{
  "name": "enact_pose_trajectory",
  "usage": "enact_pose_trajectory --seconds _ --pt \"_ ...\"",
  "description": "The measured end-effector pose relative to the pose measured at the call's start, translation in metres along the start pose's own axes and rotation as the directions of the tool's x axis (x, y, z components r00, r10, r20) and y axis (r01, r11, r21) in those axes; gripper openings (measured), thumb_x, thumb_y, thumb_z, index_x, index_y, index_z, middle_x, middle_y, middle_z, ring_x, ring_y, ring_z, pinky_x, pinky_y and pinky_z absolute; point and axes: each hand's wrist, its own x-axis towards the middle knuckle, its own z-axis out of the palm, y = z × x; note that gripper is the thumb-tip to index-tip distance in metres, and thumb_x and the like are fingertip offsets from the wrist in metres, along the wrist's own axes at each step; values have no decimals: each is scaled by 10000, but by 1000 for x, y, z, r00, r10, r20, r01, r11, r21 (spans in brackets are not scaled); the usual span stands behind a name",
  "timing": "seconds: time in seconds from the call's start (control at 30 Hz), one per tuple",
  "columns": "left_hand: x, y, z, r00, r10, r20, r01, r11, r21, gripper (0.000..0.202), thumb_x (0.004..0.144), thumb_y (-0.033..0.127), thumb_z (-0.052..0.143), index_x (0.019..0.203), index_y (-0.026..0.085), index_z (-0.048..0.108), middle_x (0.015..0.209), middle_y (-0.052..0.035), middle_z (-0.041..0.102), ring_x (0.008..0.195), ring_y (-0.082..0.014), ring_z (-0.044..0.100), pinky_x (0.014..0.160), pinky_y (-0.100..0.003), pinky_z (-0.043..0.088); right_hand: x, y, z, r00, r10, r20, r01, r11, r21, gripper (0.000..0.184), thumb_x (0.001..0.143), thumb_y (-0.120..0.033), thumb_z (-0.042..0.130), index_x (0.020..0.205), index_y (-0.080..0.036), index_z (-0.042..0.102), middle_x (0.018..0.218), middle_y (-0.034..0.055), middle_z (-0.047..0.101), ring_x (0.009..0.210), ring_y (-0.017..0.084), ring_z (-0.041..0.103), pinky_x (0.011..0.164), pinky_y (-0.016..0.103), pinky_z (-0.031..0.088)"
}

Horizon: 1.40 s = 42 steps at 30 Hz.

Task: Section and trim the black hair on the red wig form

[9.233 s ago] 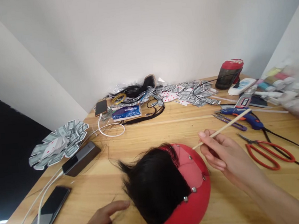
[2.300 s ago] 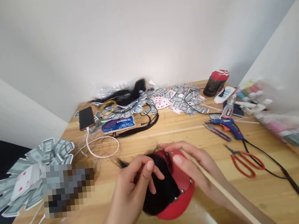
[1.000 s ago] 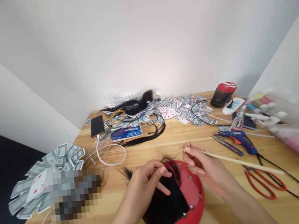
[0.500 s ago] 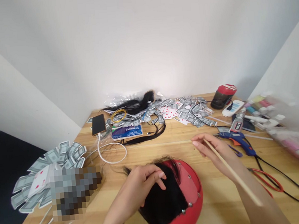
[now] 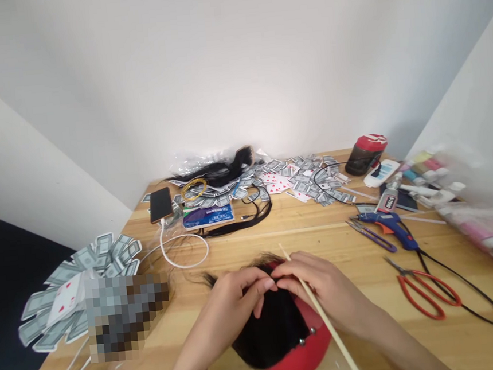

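A red dome-shaped form point(image 5: 303, 364) stands on the table in front of me. It carries a patch of black hair point(image 5: 270, 327), with metal pins along its lower right edge. My left hand point(image 5: 242, 303) rests over the hair's left side, thumb and index finger pinched at its top. Fingertip to fingertip with it, my right hand point(image 5: 324, 287) pinches at the same spot. A long pale wooden stick point(image 5: 327, 323) lies across the right hand, held between its fingers. What the fingertips pinch is too small to see clearly.
On the right lie red-handled scissors point(image 5: 428, 290), purple thread snips point(image 5: 374, 236), a blue glue gun point(image 5: 390, 227) and a glue bottle point(image 5: 389, 198). Playing cards point(image 5: 315, 182), a black hair bundle point(image 5: 223, 172) and a phone point(image 5: 161, 205) are at the back. A card fan point(image 5: 78, 292) stands left.
My right hand, still with the stick, has come left from beyond the red form to meet my left hand at the hair. The left hand has hardly moved. The scissors are now uncovered.
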Motion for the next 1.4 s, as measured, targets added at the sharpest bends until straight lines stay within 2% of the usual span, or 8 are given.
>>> enact_pose_trajectory --seconds 0.2,0.4,0.57,0.87,1.07,1.13,1.27,1.4 --pt "-3 3 -9 1000 -15 0 15 1000 19 275 933 384 533 992 227 751 616 18 555 567 -140 433 513 -228 268 1 8 -29 991 132 -10 -131 991 35 235 993 -311 519 856 -244 698 766 39 659 709 204 627 659 308 470" --pt "-11 -3 -29 993 8 118 16 979 -201 411 921 493 558 739 152 694 535 58 357 509 -91 309 492 -214 214 2 29 -49 963 255 -85 -246 964 102 221 954 -363 557 796 -231 639 752 5 664 677 184 598 632 283 445" --pt "-15 -15 -45 984 37 -174 -125 840 -528 378 820 484 727 656 149 664 510 57 418 432 -41 220 453 -204 183 1 46 -61 930 331 -159 -318 942 104 268 908 -452 580 766 -231 632 692 -3 638 648 189 594 604 288 452" --pt "-10 -10 -67 721 -118 -682 -507 582 -636 230 816 324 729 721 200 560 479 113 228 427 -84 104 344 -128 236 -1 77 -62 873 377 -309 -407 913 -34 262 901 -419 574 762 -214 660 688 36 698 624 221 614 572 310 401" --pt "-2 -13 -48 584 -63 -810 -485 772 -410 148 803 323 767 762 205 688 789 22 672 748 -104 597 635 -136 480 -1 54 -49 931 249 -267 -289 949 -122 197 924 -333 594 802 -225 706 774 57 770 669 244 687 613 328 442" --pt "0 -9 -27 614 2 -789 -419 848 -324 128 835 300 741 753 204 717 918 -12 729 953 -165 631 840 -199 483 -1 36 -36 970 153 -191 -179 976 -127 202 930 -324 596 802 -248 732 794 42 779 703 234 706 654 322 474" --pt "5 1 17 895 131 -427 -199 973 -117 248 982 358 509 891 226 697 1115 -47 739 1057 -215 657 928 -281 465 -5 7 -12 993 -24 -120 3 984 -176 248 970 -309 569 851 -231 772 702 50 755 609 204 687 578 294 454" --pt "7 3 37 954 136 -269 -171 979 -113 281 997 368 473 882 208 674 807 -17 724 770 -173 664 751 -238 471 -8 -2 -7 975 -161 -151 122 963 -241 215 973 -218 581 850 -198 757 695 41 763 574 169 692 567 259 466"
